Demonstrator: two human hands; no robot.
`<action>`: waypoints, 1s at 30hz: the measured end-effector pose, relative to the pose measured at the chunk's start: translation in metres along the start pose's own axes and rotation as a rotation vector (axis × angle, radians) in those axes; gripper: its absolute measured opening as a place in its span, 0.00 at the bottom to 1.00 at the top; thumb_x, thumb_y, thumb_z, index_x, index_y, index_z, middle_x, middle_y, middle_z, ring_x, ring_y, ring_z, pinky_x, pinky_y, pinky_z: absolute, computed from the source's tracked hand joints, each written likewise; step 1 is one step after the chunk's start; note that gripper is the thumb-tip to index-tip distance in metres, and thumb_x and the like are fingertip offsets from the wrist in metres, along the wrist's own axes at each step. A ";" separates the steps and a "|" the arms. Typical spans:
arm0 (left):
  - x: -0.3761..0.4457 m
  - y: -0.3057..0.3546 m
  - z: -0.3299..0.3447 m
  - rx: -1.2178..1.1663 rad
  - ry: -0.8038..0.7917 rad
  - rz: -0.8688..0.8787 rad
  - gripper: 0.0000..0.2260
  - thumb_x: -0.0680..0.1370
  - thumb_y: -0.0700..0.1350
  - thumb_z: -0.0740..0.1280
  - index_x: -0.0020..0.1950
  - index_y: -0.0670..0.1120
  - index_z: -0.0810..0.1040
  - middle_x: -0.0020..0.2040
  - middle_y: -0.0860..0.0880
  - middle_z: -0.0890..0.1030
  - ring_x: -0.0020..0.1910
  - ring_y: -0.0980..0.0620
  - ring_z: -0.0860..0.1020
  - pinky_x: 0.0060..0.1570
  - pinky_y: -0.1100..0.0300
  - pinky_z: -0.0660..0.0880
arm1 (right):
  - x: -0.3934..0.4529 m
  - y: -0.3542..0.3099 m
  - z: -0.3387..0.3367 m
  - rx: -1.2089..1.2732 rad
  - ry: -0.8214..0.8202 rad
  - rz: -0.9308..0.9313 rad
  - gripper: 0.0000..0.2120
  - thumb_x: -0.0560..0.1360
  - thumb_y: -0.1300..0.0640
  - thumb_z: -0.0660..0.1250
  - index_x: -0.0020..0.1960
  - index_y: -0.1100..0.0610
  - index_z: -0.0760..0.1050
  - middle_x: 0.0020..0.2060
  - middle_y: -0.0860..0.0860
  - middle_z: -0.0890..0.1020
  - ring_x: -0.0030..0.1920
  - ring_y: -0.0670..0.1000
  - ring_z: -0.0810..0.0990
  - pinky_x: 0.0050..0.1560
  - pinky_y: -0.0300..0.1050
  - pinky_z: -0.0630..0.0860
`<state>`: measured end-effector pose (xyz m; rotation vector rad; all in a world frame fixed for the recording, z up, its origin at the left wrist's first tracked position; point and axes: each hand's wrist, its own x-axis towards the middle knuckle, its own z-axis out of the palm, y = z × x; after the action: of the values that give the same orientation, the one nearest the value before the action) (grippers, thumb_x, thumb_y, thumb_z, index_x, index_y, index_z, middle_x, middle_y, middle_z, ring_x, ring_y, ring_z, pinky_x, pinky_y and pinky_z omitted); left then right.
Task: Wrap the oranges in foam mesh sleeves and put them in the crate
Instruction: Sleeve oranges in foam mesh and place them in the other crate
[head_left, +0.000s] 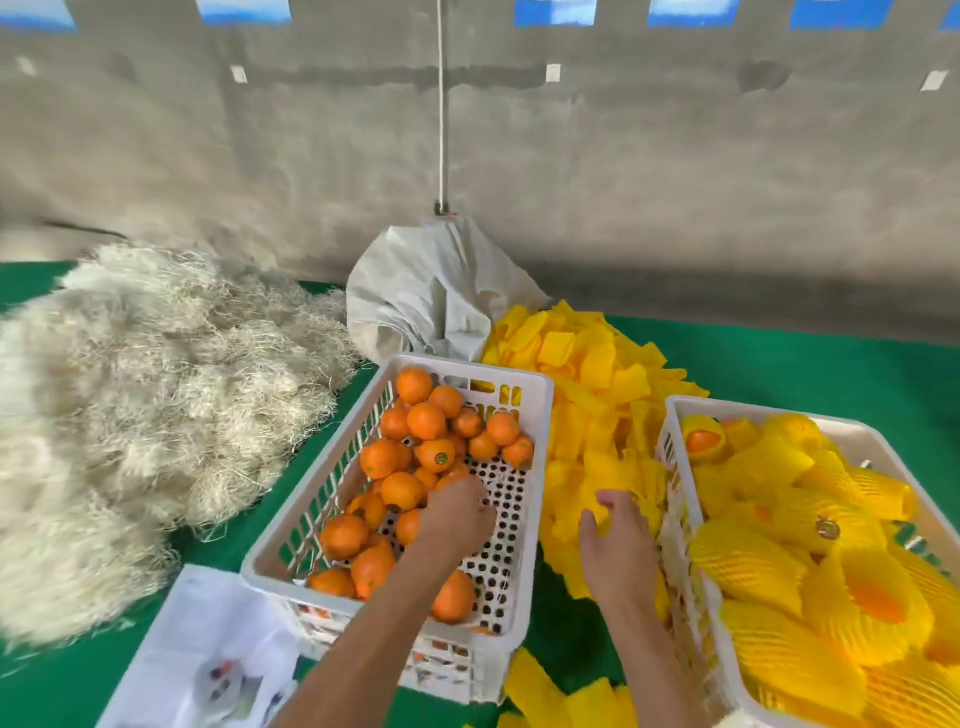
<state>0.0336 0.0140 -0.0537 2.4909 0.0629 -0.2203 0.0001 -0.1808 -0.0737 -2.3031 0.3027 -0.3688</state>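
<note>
Several bare oranges (426, 420) lie in a white slotted crate (541, 415) at the centre. My left hand (457, 514) reaches into this crate, its fingers curled over an orange (451, 481) that is mostly hidden beneath it. To the right, a heap of yellow foam mesh sleeves (597, 384) lies between the two crates. My right hand (618, 540) digs into the heap, with a sleeve (603, 526) pinched between thumb and fingers. A second white crate (675, 410) at the right holds several oranges wrapped in yellow sleeves (748, 566).
A big heap of pale straw-like fibre (145, 374) covers the left of the green table (831, 364). A white sack (431, 291) tied to a cord stands behind the crates against a grey wall. A white plastic bag (208, 649) lies at the front left.
</note>
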 end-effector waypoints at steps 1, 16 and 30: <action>0.003 -0.012 0.001 0.005 -0.090 -0.026 0.11 0.80 0.39 0.64 0.38 0.42 0.69 0.39 0.42 0.70 0.36 0.45 0.68 0.37 0.51 0.61 | -0.004 0.010 0.008 -0.035 -0.060 0.033 0.15 0.82 0.57 0.68 0.67 0.57 0.74 0.64 0.54 0.80 0.65 0.57 0.76 0.56 0.51 0.76; 0.025 -0.044 0.036 0.465 -0.756 -0.180 0.33 0.79 0.42 0.74 0.81 0.51 0.64 0.79 0.41 0.66 0.70 0.36 0.75 0.68 0.43 0.75 | -0.066 0.095 0.053 -0.108 -1.011 0.292 0.36 0.62 0.40 0.77 0.68 0.47 0.73 0.61 0.46 0.80 0.59 0.47 0.80 0.59 0.46 0.78; 0.024 -0.033 0.018 -0.054 -0.146 -0.055 0.26 0.73 0.49 0.76 0.70 0.48 0.75 0.66 0.44 0.75 0.62 0.42 0.78 0.55 0.50 0.80 | -0.029 0.075 0.032 0.060 -0.363 0.195 0.10 0.78 0.50 0.73 0.58 0.52 0.80 0.50 0.46 0.82 0.53 0.47 0.81 0.57 0.48 0.79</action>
<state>0.0518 0.0300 -0.0916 2.4135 0.0759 -0.4174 -0.0228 -0.2006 -0.1545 -2.2055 0.3232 0.1362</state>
